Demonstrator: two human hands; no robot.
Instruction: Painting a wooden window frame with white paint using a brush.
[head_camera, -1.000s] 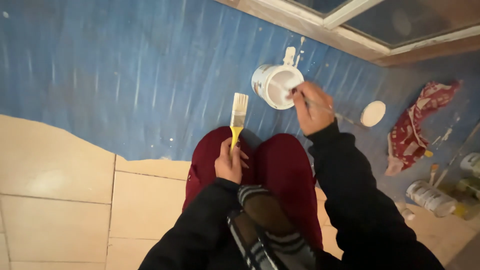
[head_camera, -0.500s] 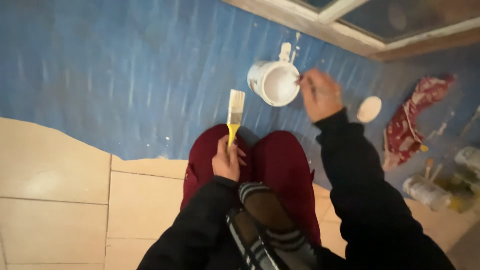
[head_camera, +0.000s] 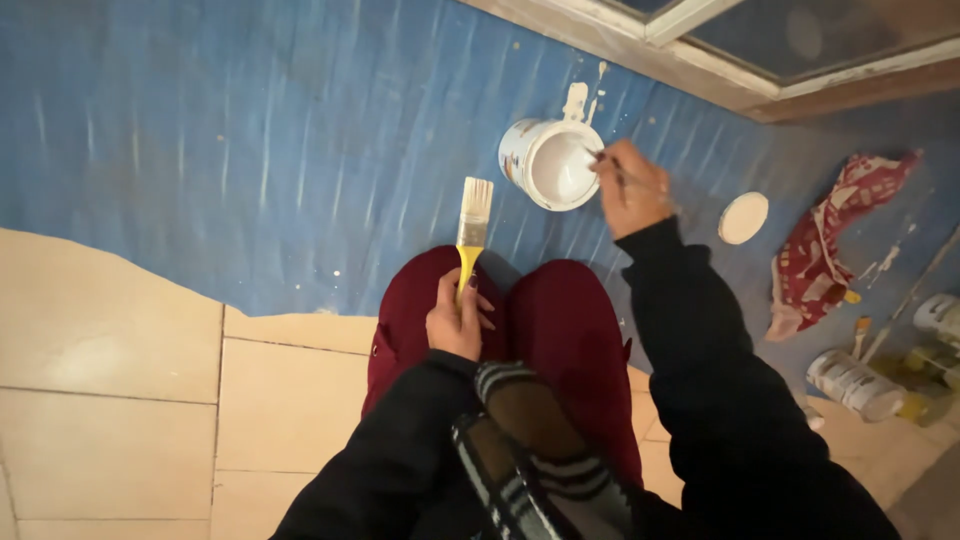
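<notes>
Floor cover: blue sheet (head_camera: 250, 140), streaked and flecked with white.
Floor: pale tiles (head_camera: 110, 400) bare at lower left.
Lid: round white lid (head_camera: 743, 217) lying flat on the sheet.
Cloth: red patterned rag (head_camera: 830, 250), crumpled, right of the lid.
Tins: small cans (head_camera: 855, 383) on their sides at the right edge.
Frame: white-painted window frame (head_camera: 700, 20) along the top.

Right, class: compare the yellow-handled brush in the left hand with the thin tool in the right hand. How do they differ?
The yellow-handled brush is wide and flat, with pale bristles; the thin tool is slim and dark. The brush rests over the lap, bristles pointing away above the blue sheet; the tool's tip reaches into the white paint tin. The left hand grips the brush low on its handle; the right hand closes around the tool. Each is held in one hand.
</notes>
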